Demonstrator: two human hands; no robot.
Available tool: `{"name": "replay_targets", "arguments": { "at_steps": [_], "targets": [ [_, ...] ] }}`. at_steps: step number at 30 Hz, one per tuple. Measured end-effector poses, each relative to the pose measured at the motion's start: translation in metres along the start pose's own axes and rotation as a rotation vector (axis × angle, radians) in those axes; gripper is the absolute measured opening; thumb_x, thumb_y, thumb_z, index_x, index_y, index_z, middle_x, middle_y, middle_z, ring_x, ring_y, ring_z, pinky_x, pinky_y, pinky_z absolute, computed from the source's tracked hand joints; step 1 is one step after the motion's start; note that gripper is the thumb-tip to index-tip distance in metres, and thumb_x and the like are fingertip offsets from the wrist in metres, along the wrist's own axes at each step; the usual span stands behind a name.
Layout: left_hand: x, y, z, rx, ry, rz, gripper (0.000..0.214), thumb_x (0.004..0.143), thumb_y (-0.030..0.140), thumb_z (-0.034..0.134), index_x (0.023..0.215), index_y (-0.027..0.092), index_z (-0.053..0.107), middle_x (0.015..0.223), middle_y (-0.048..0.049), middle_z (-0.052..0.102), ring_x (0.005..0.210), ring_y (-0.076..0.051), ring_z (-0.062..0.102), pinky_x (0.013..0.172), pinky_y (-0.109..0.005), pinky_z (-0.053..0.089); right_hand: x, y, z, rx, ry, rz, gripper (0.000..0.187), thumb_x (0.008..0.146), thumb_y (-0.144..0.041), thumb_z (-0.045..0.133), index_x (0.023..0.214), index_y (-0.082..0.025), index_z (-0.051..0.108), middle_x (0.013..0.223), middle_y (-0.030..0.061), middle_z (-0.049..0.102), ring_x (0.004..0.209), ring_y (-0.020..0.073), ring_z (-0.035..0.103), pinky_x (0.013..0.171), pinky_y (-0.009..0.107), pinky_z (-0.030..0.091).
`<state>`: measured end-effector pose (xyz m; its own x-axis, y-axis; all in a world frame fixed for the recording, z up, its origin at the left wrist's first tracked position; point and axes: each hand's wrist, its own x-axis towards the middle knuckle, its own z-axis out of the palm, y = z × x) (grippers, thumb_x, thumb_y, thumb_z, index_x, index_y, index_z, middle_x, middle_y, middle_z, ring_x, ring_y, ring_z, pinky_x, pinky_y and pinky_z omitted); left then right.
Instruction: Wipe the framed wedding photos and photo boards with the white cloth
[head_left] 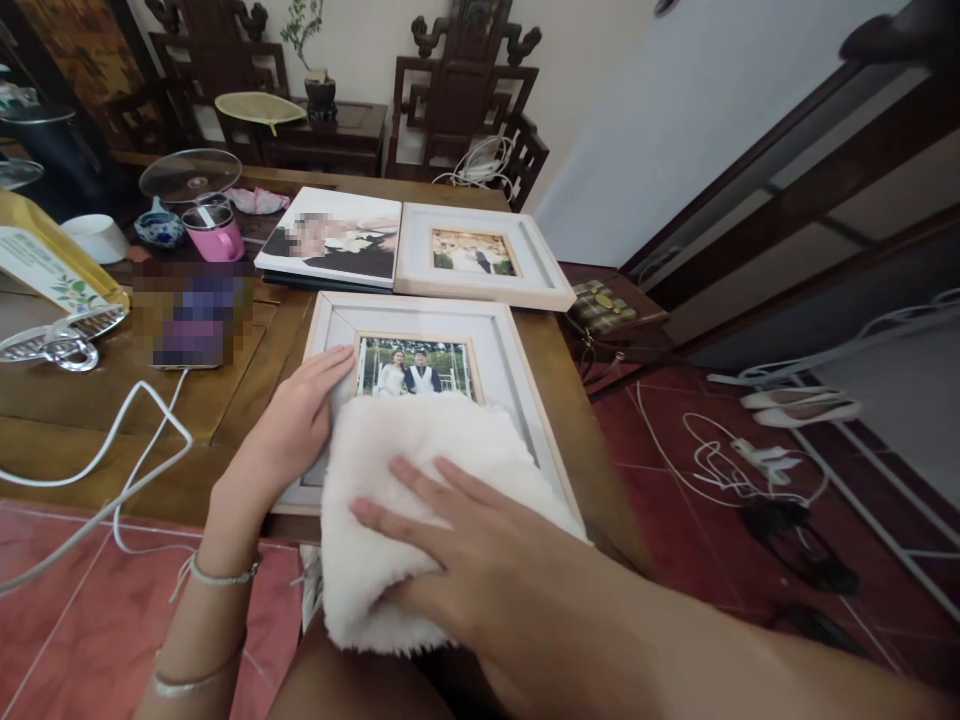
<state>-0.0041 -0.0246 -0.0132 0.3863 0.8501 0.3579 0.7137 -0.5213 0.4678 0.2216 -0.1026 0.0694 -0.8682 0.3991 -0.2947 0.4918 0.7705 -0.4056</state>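
A white fluffy cloth covers the lower part of a light wooden picture frame on the table. My right hand holds the cloth against the frame, fingers spread across its top and thumb tucked into a fold. At the frame's left side lies my left hand, its fingers stretched flat over the border. Above the cloth shows a photo of a couple seated outdoors; its lower part is hidden. The frame's near edge reaches the table's front edge.
Behind lie a second picture frame and a photo panel. Left on the wooden table are a pink mug, a blurred-out phone with a white cable, a hair claw clip and a yellow bag.
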Motion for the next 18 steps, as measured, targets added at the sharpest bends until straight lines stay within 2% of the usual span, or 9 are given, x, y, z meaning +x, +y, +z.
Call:
{"name": "replay_targets", "arguments": {
  "at_steps": [2, 5, 8, 10, 13, 18],
  "targets": [
    [0.000, 0.000, 0.001, 0.001, -0.001, -0.006, 0.050, 0.092, 0.010, 0.031, 0.135, 0.004, 0.057, 0.143, -0.0182, 0.055, 0.137, -0.024, 0.050, 0.117, -0.048, 0.038, 0.003, 0.009, 0.006, -0.002, 0.084, 0.035, 0.057, 0.075, -0.004, 0.058, 0.127, -0.025, 0.067, 0.159, 0.0051, 0.034, 0.147, 0.0425, 0.019, 0.115, 0.067, 0.026],
    [0.000, -0.001, 0.001, -0.005, -0.003, 0.001, 0.050, 0.095, 0.013, 0.029, 0.135, 0.005, 0.056, 0.143, -0.0184, 0.056, 0.136, -0.025, 0.050, 0.117, -0.049, 0.038, 0.018, 0.039, 0.008, -0.093, 0.241, 0.175, 0.066, 0.075, 0.004, 0.048, 0.131, -0.027, 0.064, 0.161, 0.0037, 0.032, 0.149, 0.0374, 0.016, 0.118, 0.064, 0.023],
    [0.000, 0.003, -0.001, -0.038, -0.017, -0.019, 0.049, 0.102, 0.027, 0.029, 0.141, 0.007, 0.051, 0.148, -0.0173, 0.051, 0.139, -0.026, 0.046, 0.119, -0.047, 0.034, 0.039, 0.071, 0.000, -0.243, 0.348, 0.352, 0.067, 0.078, 0.006, 0.044, 0.139, -0.019, 0.057, 0.162, 0.0090, 0.030, 0.149, 0.0404, 0.015, 0.118, 0.064, 0.021],
    [-0.001, 0.007, -0.004, -0.065, -0.030, -0.059, 0.058, 0.104, 0.042, 0.031, 0.149, 0.007, 0.041, 0.156, -0.0175, 0.040, 0.145, -0.027, 0.038, 0.122, -0.046, 0.028, 0.055, 0.082, -0.009, -0.321, 0.393, 0.425, 0.064, 0.083, 0.004, 0.043, 0.144, -0.015, 0.052, 0.162, 0.0128, 0.026, 0.148, 0.0450, 0.016, 0.116, 0.067, 0.024],
    [-0.003, 0.011, -0.007, -0.123, -0.033, -0.077, 0.073, 0.102, 0.057, 0.028, 0.156, 0.009, 0.024, 0.163, -0.0155, 0.024, 0.151, -0.026, 0.023, 0.124, -0.043, 0.020, 0.072, 0.075, -0.018, -0.383, 0.396, 0.399, 0.056, 0.091, -0.001, 0.039, 0.143, -0.016, 0.052, 0.162, 0.0129, 0.026, 0.147, 0.0467, 0.019, 0.112, 0.071, 0.028],
    [-0.005, 0.012, -0.009, -0.180, -0.016, -0.063, 0.077, 0.100, 0.065, 0.020, 0.160, 0.017, 0.014, 0.166, -0.0110, 0.014, 0.153, -0.027, 0.015, 0.124, -0.045, 0.016, 0.075, 0.028, -0.019, -0.364, 0.250, 0.278, 0.046, 0.097, -0.013, 0.040, 0.139, -0.017, 0.058, 0.161, 0.0132, 0.030, 0.144, 0.0499, 0.025, 0.110, 0.071, 0.033]
  ]
}}
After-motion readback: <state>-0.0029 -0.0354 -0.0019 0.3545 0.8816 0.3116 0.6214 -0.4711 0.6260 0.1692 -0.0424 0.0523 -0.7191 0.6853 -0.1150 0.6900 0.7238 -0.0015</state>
